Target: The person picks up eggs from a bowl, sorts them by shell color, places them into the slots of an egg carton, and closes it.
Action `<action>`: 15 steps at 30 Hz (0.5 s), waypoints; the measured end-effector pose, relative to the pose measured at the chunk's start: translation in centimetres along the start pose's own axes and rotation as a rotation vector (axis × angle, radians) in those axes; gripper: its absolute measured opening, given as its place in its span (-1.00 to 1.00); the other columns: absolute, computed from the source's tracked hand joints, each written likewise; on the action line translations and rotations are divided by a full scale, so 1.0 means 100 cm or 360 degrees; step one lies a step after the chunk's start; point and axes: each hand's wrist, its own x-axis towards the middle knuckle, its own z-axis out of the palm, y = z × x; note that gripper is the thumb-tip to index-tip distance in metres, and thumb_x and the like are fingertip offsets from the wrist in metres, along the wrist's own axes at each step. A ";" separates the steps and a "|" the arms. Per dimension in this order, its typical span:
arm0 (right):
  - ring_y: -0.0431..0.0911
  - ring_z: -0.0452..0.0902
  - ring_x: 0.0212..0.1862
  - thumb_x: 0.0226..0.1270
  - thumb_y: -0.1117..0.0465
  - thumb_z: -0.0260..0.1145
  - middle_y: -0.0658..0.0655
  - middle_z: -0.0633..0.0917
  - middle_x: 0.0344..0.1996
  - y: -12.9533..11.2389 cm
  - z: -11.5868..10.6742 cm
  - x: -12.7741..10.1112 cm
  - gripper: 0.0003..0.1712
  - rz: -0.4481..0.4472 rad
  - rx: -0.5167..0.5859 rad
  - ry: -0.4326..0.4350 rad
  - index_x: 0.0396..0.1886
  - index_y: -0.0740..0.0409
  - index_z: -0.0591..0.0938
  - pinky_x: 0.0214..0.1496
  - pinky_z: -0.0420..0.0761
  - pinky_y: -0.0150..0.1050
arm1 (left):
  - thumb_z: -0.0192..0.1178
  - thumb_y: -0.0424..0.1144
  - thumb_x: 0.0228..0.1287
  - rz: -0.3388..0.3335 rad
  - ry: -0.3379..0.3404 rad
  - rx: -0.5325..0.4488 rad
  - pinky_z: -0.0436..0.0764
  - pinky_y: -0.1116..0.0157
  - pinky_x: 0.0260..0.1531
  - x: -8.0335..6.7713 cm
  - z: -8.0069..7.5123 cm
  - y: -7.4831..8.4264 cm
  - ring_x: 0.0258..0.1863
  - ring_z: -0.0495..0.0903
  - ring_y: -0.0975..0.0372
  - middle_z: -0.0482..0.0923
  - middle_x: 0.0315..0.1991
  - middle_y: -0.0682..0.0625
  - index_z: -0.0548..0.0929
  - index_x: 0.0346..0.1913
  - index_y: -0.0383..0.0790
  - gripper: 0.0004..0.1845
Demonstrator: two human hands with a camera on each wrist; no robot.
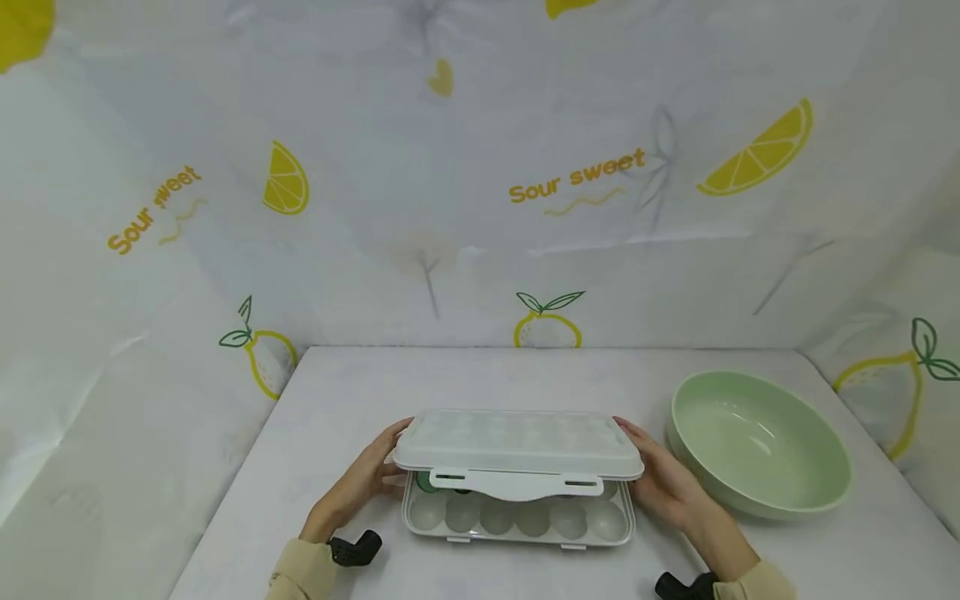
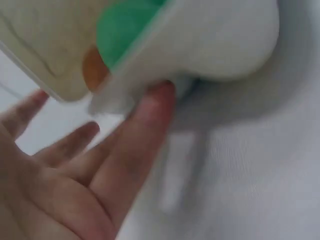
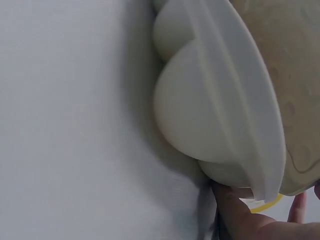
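A white plastic egg box stands in front of me, its lid (image 1: pixel 517 442) tilted partway up over the tray (image 1: pixel 517 540) of round cups. My left hand (image 1: pixel 360 483) is at the box's left end. In the left wrist view its fingers are spread and fairly straight, one fingertip (image 2: pixel 159 100) right at the tray's rim. A green rounded piece (image 2: pixel 120 30) and a brown-orange one (image 2: pixel 93 69) show inside that end. My right hand (image 1: pixel 667 483) lies along the right end, fingers at the lid's edge and the tray's corner (image 3: pixel 267 192); some fingertips are hidden behind the box.
A large pale green bowl (image 1: pixel 757 450) stands close to the right of my right hand. The white table (image 1: pixel 360 375) meets a lemon-printed cloth (image 1: pixel 420 275) at its back and sides. Two front clasps (image 1: pixel 513 483) hang from the lid.
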 end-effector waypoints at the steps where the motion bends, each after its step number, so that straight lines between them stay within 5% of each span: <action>1: -0.44 0.59 0.07 0.71 0.05 -0.09 -0.34 0.68 0.00 0.002 0.001 0.000 -0.72 -0.0018 -0.0020 0.0012 0.02 -0.38 0.56 0.17 0.61 -0.55 | -0.49 0.15 0.68 0.0023 -0.0042 0.0014 0.68 -0.16 0.20 -0.004 0.002 0.003 0.40 0.39 -0.35 -0.07 0.62 -0.39 -0.14 0.67 -0.11 -0.31; 5: -0.43 0.56 0.08 0.71 0.01 -0.09 -0.39 0.64 0.00 0.007 0.002 -0.003 -0.79 -0.0016 -0.0175 0.0100 0.12 -0.42 0.42 0.18 0.62 -0.49 | -0.32 0.02 0.70 0.0089 -0.0107 0.0026 0.47 -0.39 0.33 -0.017 0.013 0.007 0.52 0.02 -0.50 -0.35 0.65 -0.40 -0.28 0.67 -0.10 -0.30; 8: -0.39 0.56 0.09 0.70 -0.02 -0.05 -0.37 0.61 0.05 0.009 0.005 -0.007 -0.77 -0.0003 -0.0311 0.0227 0.19 -0.44 0.40 0.17 0.64 -0.42 | -0.15 -0.08 0.65 0.0098 -0.0043 -0.0038 0.47 -0.34 0.36 -0.024 0.020 0.005 0.53 0.00 -0.49 -0.42 0.66 -0.34 -0.23 0.67 -0.09 -0.26; 11: -0.28 0.52 0.19 0.67 -0.03 0.03 -0.16 0.48 0.35 0.013 0.012 -0.015 -0.61 -0.0052 -0.0597 0.0339 0.39 -0.31 0.39 0.12 0.66 -0.38 | 0.05 -0.21 0.49 0.0127 0.0078 -0.0035 0.56 -0.26 0.32 -0.028 0.028 0.000 0.49 0.11 -0.52 -0.39 0.66 -0.32 -0.09 0.66 -0.10 -0.19; 15: 0.13 0.46 0.37 0.53 0.10 0.26 0.28 0.05 0.63 0.024 0.022 -0.028 -0.35 -0.0285 -0.1107 0.0326 0.53 0.08 0.34 0.02 0.69 -0.42 | 0.23 -0.35 0.27 0.0223 0.0218 0.0083 0.59 -0.27 0.28 -0.032 0.038 -0.007 0.42 0.15 -0.59 -0.38 0.65 -0.36 0.11 0.61 -0.18 -0.13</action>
